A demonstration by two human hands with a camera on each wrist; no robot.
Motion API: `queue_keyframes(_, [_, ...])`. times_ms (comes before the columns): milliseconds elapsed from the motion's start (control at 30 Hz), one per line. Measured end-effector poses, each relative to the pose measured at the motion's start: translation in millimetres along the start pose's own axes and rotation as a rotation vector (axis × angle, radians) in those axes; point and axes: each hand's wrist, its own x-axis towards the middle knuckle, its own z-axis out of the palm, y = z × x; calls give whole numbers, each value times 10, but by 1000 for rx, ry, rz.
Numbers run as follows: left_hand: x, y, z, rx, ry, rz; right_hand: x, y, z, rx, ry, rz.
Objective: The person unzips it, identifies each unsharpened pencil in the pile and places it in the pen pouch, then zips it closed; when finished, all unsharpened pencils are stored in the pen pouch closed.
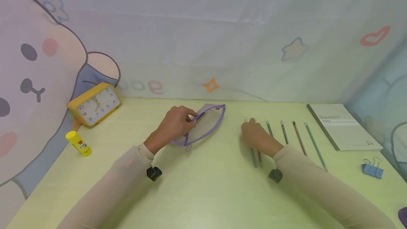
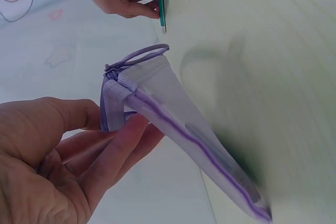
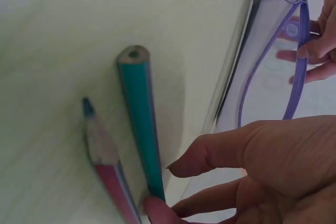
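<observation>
My left hand [image 1: 174, 125] holds a pale mesh zip pouch with purple edging [image 1: 208, 133] by its rim, thumb on one side and fingers on the other. The pouch's mouth gapes, and a small ring hangs at its zip end. A long grey thing [image 2: 223, 156] shows through the mesh in the left wrist view; its kind is unclear. To the right, my right hand [image 1: 257, 135] pinches a teal pencil [image 3: 139, 108] low over the table. Beside that pencil lies a red pencil [image 3: 113, 177] with a dark point. The right hand hides their far ends.
Several more pencils [image 1: 299, 137] lie in a row right of the right hand. Farther right are a notebook [image 1: 346, 126] and a blue binder clip [image 1: 372, 170]. A yellow alarm clock [image 1: 98, 103] and glue stick [image 1: 78, 143] stand at the left. A printed cloth hangs behind the table.
</observation>
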Motion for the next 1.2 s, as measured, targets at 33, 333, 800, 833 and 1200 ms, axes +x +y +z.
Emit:
queue_keyframes(33, [-1, 0, -1, 0, -2, -2, 6, -11, 3, -21, -11, 2])
queue_keyframes(333, [6, -11, 1, 0, -20, -12, 105, -117, -94, -220, -273, -76])
queue_keyframes(800, [-3, -7, 3, -12, -20, -4, 75, -3, -47, -29, -210, -18])
queue_keyframes(833, [-5, -9, 6, -12, -23, -6, 73, 21, -51, 21, -215, -11])
queue_keyframes(1200, [14, -6, 0, -3, -22, -7, -39, 141, -460, 1019, -424, -123])
